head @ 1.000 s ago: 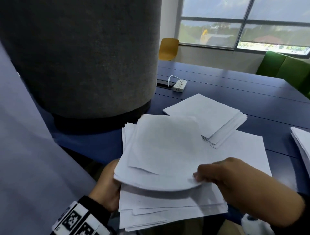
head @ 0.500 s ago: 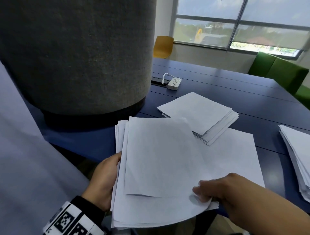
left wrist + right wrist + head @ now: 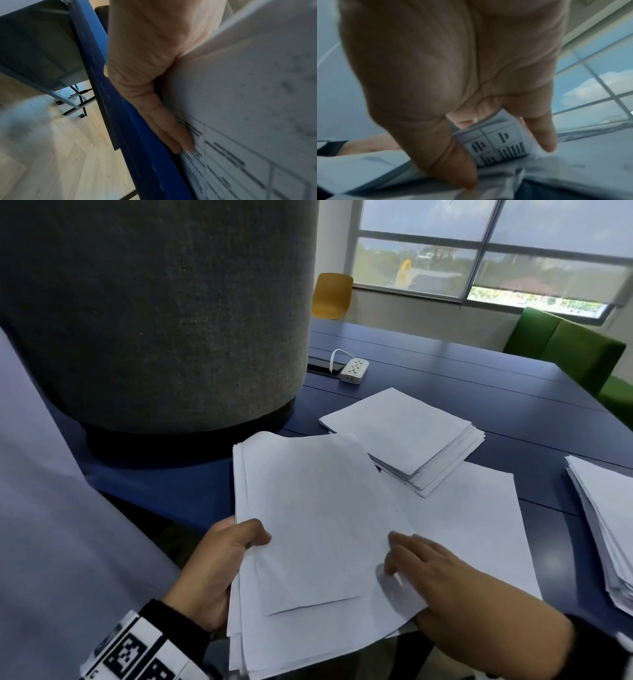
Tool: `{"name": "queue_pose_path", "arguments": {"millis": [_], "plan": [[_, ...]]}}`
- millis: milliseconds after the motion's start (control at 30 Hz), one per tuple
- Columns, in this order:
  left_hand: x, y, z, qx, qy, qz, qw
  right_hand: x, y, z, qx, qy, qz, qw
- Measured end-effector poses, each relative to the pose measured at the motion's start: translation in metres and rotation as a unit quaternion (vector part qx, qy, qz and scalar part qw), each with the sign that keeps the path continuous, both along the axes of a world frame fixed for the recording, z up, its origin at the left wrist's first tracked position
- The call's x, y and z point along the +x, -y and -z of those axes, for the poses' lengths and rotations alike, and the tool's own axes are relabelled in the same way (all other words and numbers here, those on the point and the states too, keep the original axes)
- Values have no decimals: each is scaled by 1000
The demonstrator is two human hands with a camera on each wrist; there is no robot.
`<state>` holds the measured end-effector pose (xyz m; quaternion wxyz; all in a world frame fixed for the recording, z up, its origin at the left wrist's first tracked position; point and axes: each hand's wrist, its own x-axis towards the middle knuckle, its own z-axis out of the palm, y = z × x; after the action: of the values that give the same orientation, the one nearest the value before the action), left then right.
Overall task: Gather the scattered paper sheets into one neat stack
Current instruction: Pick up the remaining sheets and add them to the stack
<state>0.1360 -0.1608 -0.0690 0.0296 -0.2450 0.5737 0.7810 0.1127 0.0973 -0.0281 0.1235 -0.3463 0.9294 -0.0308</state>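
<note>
A loose bundle of white paper sheets (image 3: 308, 525) sticks out over the near edge of the blue table (image 3: 479, 378). My left hand (image 3: 219, 563) grips its left edge, thumb on top and fingers underneath (image 3: 171, 132). The sheets' printed underside (image 3: 248, 94) shows in the left wrist view. My right hand (image 3: 421, 563) lies over the bundle's right edge. A printed sheet edge (image 3: 496, 146) curls up between its thumb and fingers. A flat sheet (image 3: 472, 525) lies on the table under the bundle's right side.
A squared paper stack (image 3: 404, 429) sits just beyond the bundle, and another stack (image 3: 606, 525) lies at the right edge. A wide grey felt column (image 3: 154, 320) stands on the table at left. A white power strip (image 3: 354, 368) lies behind; yellow (image 3: 332, 296) and green (image 3: 565, 347) seats stand farther off.
The bowed top sheets have settled flat onto the bundle. My left thumb has come over onto the top sheet. My right hand has shifted from the near edge up along the right side.
</note>
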Motion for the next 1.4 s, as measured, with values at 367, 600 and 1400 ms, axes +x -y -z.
{"name": "queue_pose_path", "arguments": {"millis": [367, 600, 1400], "plan": [[4, -5, 0, -12, -39, 20, 999, -76, 26, -58, 49, -47, 54, 996], [5, -4, 2, -13, -45, 35, 998, -177, 32, -20, 102, -102, 154, 978], [-3, 2, 2, -24, -9, 27, 999, -171, -9, -32, -153, -166, 169, 960]]}}
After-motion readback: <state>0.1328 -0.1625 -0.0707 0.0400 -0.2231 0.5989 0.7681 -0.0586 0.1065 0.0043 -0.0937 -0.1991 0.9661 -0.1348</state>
